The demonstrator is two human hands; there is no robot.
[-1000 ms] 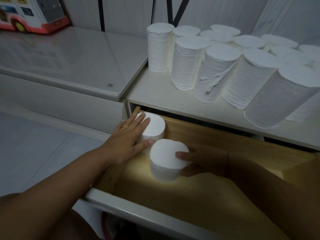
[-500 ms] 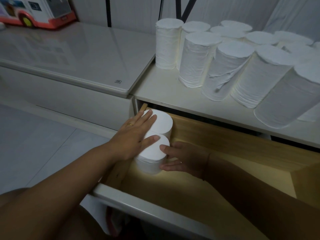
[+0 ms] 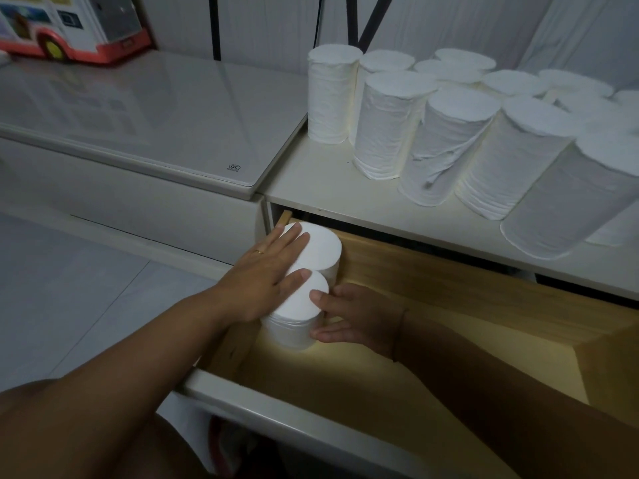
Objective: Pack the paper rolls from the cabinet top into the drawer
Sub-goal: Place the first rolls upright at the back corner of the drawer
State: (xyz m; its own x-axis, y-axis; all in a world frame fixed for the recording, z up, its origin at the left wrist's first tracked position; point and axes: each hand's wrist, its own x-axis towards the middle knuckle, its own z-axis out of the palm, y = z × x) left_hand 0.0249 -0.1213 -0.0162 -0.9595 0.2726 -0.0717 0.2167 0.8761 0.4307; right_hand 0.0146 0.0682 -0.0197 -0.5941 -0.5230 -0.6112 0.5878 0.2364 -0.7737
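Note:
Two white paper rolls stand upright in the left back corner of the open wooden drawer (image 3: 449, 288): a back roll (image 3: 323, 248) and a front roll (image 3: 297, 307), touching each other. My left hand (image 3: 266, 274) lies flat across both tops, fingers straight. The front roll's right side is held by my right hand (image 3: 356, 316), thumb at the top rim and fingers lower on its side. Several more white rolls (image 3: 390, 126) stand upright on the cabinet top (image 3: 311, 181), behind and above the drawer.
The drawer's white front panel (image 3: 276, 416) is close to me. Left of the cabinet is a low unit with a glossy top (image 3: 155, 115), and a toy bus (image 3: 69, 29) stands at its back. Pale floor tiles (image 3: 69, 288) lie at the left.
My right hand has slid the front roll leftward until it touches the back roll. My left hand, earlier on the back roll alone, now covers both tops.

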